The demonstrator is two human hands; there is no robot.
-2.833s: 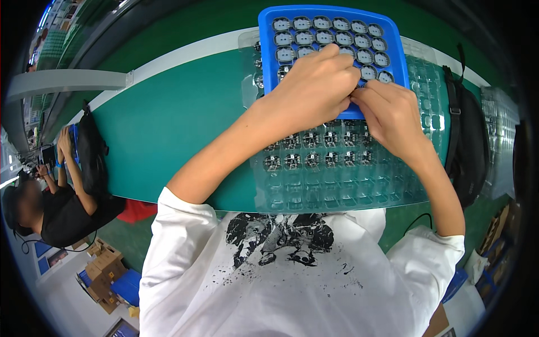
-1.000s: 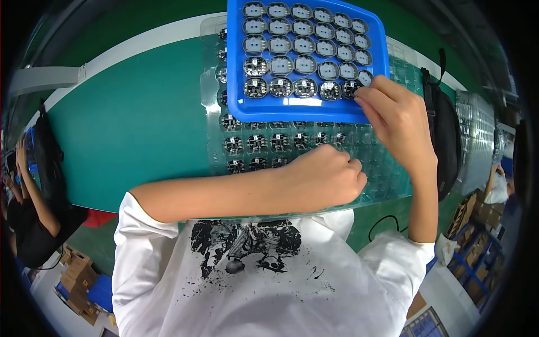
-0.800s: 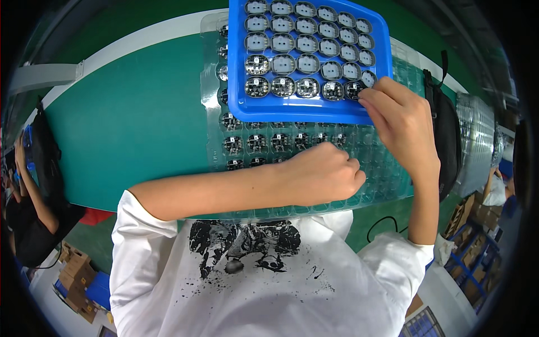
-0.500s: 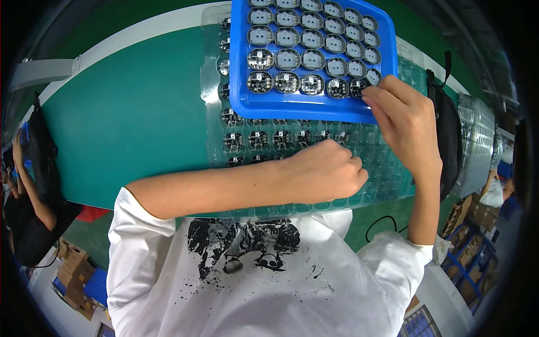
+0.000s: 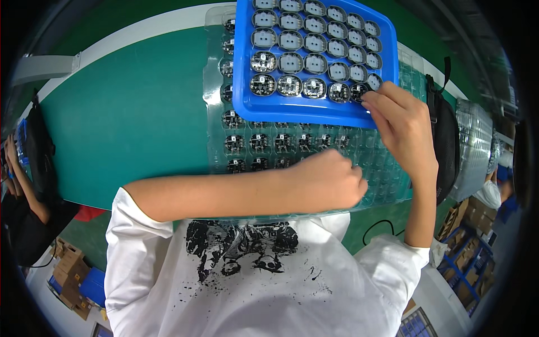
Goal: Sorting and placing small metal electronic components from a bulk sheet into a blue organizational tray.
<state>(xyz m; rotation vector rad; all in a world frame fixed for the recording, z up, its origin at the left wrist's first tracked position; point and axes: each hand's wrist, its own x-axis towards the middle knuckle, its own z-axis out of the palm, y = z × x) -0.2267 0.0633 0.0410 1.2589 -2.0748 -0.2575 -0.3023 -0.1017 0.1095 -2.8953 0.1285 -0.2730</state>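
Observation:
A blue tray (image 5: 314, 111) holds rows of oval casings. Most show grey insides, such as this casing (image 5: 290, 62); the front row and one casing behind it carry small black-and-silver circuit boards (image 5: 262, 85). At the tray's front right corner my right hand (image 5: 405, 126) is closed in a pinch, its fingertips against the last board-fitted casing (image 5: 357, 92). Whatever is between those fingertips is hidden. My left hand (image 5: 331, 182) is curled into a fist, slightly blurred, above a clear plastic blister tray (image 5: 382, 163). Its fingers face away, so anything inside cannot be seen. Loose circuit boards (image 5: 259, 142) fill several blister pockets.
The blue tray overlaps the blister tray on a green table (image 5: 123, 129). A black bag (image 5: 443, 140) hangs at the right edge beside stacked clear trays (image 5: 473, 149). Another person's arm (image 5: 25, 185) shows at far left. Cartons (image 5: 72, 272) stand on the floor.
The view has shifted slightly, so both trays appear a little lower. My left fist has moved slightly toward me over the blister tray. My right hand keeps its pinch at the same casing.

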